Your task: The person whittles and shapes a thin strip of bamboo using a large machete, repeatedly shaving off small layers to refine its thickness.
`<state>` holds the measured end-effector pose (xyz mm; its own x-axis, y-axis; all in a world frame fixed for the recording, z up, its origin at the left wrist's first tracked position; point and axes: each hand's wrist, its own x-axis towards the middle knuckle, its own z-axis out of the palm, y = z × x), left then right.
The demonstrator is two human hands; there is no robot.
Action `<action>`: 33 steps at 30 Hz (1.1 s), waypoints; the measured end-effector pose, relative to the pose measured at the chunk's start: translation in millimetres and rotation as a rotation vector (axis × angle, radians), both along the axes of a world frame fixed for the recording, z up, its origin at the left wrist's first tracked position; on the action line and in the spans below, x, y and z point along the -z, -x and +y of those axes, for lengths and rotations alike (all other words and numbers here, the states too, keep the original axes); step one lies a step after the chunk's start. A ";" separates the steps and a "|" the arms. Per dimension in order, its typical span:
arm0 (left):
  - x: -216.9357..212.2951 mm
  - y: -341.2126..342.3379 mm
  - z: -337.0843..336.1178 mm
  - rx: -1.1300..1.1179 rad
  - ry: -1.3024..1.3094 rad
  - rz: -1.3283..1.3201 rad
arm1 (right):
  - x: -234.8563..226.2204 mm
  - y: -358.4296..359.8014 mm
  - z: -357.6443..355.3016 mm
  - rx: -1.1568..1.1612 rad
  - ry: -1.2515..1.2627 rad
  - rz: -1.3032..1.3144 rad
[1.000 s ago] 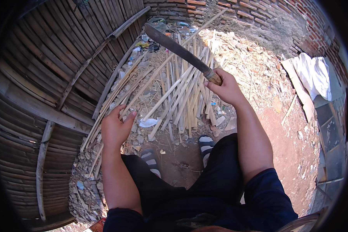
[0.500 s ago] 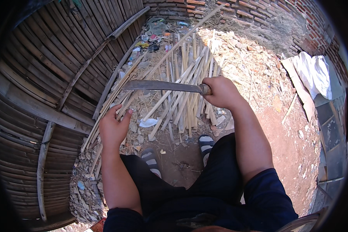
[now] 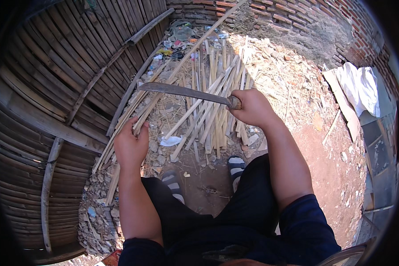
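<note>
My right hand (image 3: 253, 107) is wrapped round the wooden handle of a machete (image 3: 184, 92). Its long dark blade points left, crossing above the bamboo strips. At the left, my left hand (image 3: 132, 145) has its thumb and fingers closed round a long bamboo strip (image 3: 191, 52), which slants up and away to the far right, passing behind the blade tip. Whether a second strip is in that grip I cannot tell. Beyond the blade, a loose pile of split bamboo strips (image 3: 218, 125) lies on the ground.
A bamboo slat wall (image 3: 35, 75) rises close on my left, with more strips along its foot. A brick wall (image 3: 279, 18) closes the far side. Rubble and litter (image 3: 181, 33) cover the ground. White cloth (image 3: 360, 88) lies at the right. My sandalled feet (image 3: 236, 167) are below the pile.
My left hand has closed from a spread thumb and fingers onto the bamboo strip. That strip's far end has shifted left. The machete's tip has risen slightly.
</note>
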<state>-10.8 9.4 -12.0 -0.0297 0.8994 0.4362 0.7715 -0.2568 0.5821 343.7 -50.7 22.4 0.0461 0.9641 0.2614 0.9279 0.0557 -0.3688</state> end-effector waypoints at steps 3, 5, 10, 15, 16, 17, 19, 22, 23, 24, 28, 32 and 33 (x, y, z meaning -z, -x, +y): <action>-0.5 -3.3 -1.2 -0.004 -0.008 -0.017 | 0.7 11.7 0.2 -0.127 0.035 -0.074; -4.1 -4.9 -1.9 -0.014 0.025 0.061 | -0.2 12.5 -1.7 -0.150 0.006 -0.102; -0.3 -0.8 -3.2 -0.029 -0.046 0.006 | 0.0 -13.5 4.1 0.034 0.055 0.047; -5.9 -3.8 -4.6 -0.036 0.021 0.020 | 6.5 -14.8 -0.5 0.020 0.004 0.033; -4.6 -4.1 -4.4 -0.022 0.017 0.026 | 9.0 -8.5 -0.6 -0.042 -0.058 0.020; -3.0 -4.5 -3.7 -0.008 0.014 0.031 | 8.7 -3.5 0.4 -0.117 -0.011 -0.028; -3.0 -5.3 -4.4 0.013 0.006 0.048 | 5.0 7.7 -2.4 -0.143 -0.006 -0.064; -5.3 -5.3 -6.5 0.023 -0.020 0.074 | -2.0 0.9 -0.9 -0.089 0.023 -0.010; -3.1 -3.3 -5.5 0.020 -0.038 0.079 | -2.4 -6.7 1.0 -0.021 0.049 0.031; -2.4 -0.9 -5.0 0.017 -0.056 0.084 | -1.7 -14.3 2.8 0.046 0.074 0.071; -3.7 -0.4 -3.7 -0.002 0.011 0.095 | 14.4 -36.6 4.9 0.129 -0.071 0.144; -4.5 -4.6 -4.4 0.019 0.054 0.092 | 14.6 -13.9 2.2 -0.051 -0.011 0.043; -3.7 -6.2 -4.4 0.028 0.060 0.089 | 10.7 -5.1 2.2 -0.107 0.035 -0.018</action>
